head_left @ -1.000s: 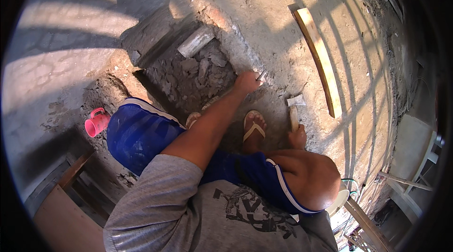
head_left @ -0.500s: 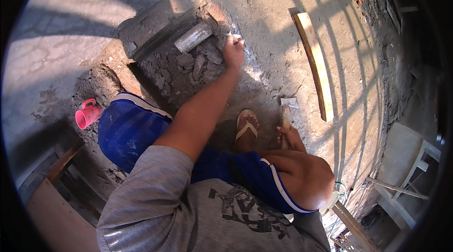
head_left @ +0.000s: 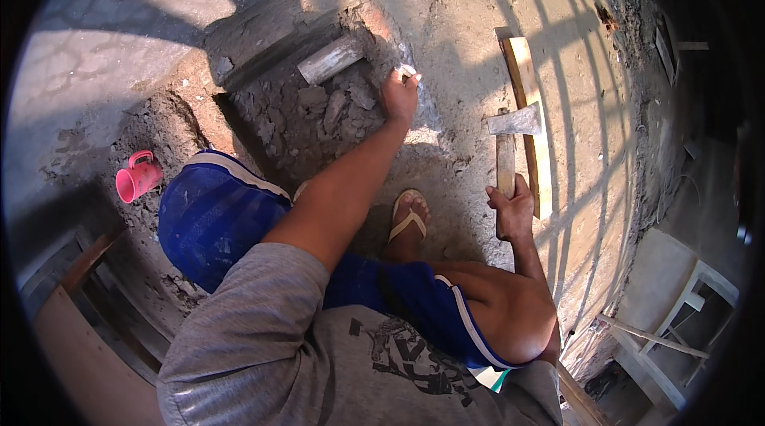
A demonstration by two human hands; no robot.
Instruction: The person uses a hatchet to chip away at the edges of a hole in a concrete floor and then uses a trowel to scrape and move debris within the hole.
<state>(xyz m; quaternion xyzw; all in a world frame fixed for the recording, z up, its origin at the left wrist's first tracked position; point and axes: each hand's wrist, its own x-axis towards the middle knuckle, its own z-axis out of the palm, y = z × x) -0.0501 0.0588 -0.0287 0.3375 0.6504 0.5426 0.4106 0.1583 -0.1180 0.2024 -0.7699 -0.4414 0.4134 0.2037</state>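
Observation:
My right hand (head_left: 514, 207) is wrapped round the wooden handle of a hatchet (head_left: 514, 121). Its grey head flares toward the right, raised in front of a squared timber (head_left: 526, 99). Stretched forward, my left hand (head_left: 401, 94) pinches a small whitish piece (head_left: 408, 71) at the edge of a dug pit; the fingers partly hide it and its kind is unclear. Inside the pit, beside that hand, a pale round post-like piece (head_left: 331, 59) leans over broken clods of earth (head_left: 335, 107).
A pink mug (head_left: 139, 177) stands on the ground left of my knee. My sandalled foot (head_left: 409, 217) is between my arms. Wooden furniture (head_left: 92, 263) is at the lower left, a pale frame (head_left: 677, 322) at the lower right. Barred shadows cross the ground.
My right hand has come up and forward from beside my knee, lifting the hatchet until its head overlaps the timber in view. My left hand still pinches at the pit's edge.

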